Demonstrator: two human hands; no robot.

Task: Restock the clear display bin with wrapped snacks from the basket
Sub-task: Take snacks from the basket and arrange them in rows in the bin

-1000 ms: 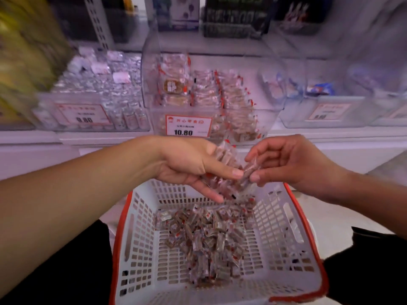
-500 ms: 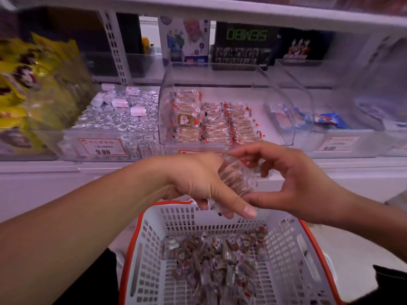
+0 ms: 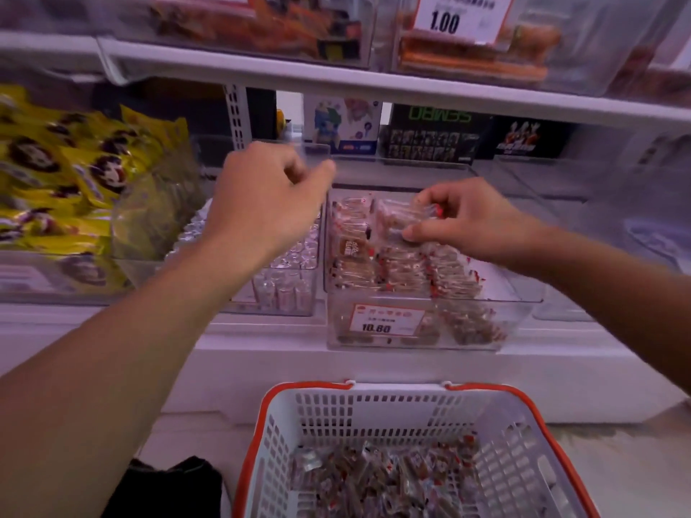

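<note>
- Right hand (image 3: 471, 218) grip pinches snacks (image 3: 405, 214) over the bin (image 3: 523, 297); an early release scatters them across the stacked rows.
- Left hand (image 3: 261, 203) curled at the flap; contact unclear.
- Basket (image 3: 374, 405) below, part full.

White store shelf (image 3: 261, 360), lower tier: clear plastic display bin (image 3: 523, 315) with a 10.80 price tag, rows of wrapped snacks inside. Just left of it, touching or nearly so, a second clear bin (image 3: 288, 293) of small silvery wrapped items. Far left, a clear bin of yellow snack bags (image 3: 74, 173). White slotted basket with orange rim (image 3: 374, 413) on the floor (image 3: 635, 461) in front of the shelf.
</note>
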